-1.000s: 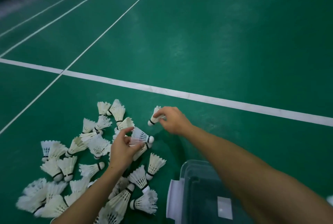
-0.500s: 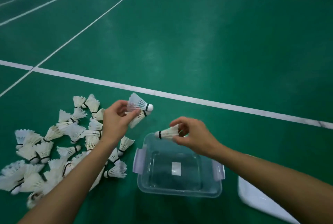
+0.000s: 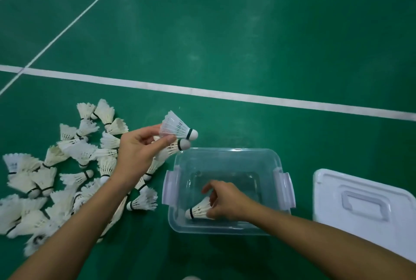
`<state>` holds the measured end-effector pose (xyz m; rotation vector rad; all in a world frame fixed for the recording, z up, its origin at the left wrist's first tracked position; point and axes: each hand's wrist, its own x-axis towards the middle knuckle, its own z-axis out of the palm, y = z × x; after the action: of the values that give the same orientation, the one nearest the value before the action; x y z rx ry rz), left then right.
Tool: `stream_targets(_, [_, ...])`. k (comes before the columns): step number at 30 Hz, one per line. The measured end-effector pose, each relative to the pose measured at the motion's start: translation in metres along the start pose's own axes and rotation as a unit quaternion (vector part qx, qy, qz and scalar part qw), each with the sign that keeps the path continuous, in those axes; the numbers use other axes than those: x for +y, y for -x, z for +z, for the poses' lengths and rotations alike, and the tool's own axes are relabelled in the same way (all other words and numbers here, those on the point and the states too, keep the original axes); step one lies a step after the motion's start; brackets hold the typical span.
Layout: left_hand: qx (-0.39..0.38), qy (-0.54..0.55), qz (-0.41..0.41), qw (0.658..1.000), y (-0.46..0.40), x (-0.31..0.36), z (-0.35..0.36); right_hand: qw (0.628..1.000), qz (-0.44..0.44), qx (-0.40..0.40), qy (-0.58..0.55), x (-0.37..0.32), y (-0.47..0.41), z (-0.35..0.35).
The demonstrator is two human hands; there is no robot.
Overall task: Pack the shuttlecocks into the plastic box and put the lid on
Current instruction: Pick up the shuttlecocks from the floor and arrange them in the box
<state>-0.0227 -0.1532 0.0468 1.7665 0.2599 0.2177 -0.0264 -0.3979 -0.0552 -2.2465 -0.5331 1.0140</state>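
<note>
A clear plastic box (image 3: pixel 227 152) with pale side latches stands open on the green court floor. My right hand (image 3: pixel 227 201) reaches down inside it and holds a white feather shuttlecock (image 3: pixel 198 209) low against the box floor, cork pointing left. My left hand (image 3: pixel 140 151) hovers just left of the box's far corner and pinches two shuttlecocks (image 3: pixel 177 128) by their skirts, a plastic one on top of a feather one, corks pointing right. A loose pile of several white shuttlecocks (image 3: pixel 67 167) lies on the floor to the left. The white lid (image 3: pixel 364 207) lies flat to the right of the box.
White court lines (image 3: pixel 225 95) cross the green floor beyond the box and run away diagonally at the upper left. Open floor stretches behind the box and the lid.
My right hand has dropped from above the box rim down into the box with its shuttlecock. My left hand still holds its two shuttlecocks. The view has tilted downward, showing the lid.
</note>
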Motion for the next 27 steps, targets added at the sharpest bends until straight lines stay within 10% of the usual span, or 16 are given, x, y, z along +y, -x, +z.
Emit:
stream_targets(12, [-0.086,-0.03,0.037,0.995,-0.004,0.014,0.006,0.998,0.018,-0.037,-0.049,0.006,0.018,-0.022])
stream_targets(21, [-0.255,-0.207,0.133,0.935,-0.031,0.053,0.03,0.953,-0.151,0.245,-0.095,-0.028,0.092,-0.135])
stream_targets(27, [-0.322,-0.261,0.138,0.9,-0.035,0.059,0.054,0.92,-0.234,0.287,0.127,-0.035,0.078,-0.138])
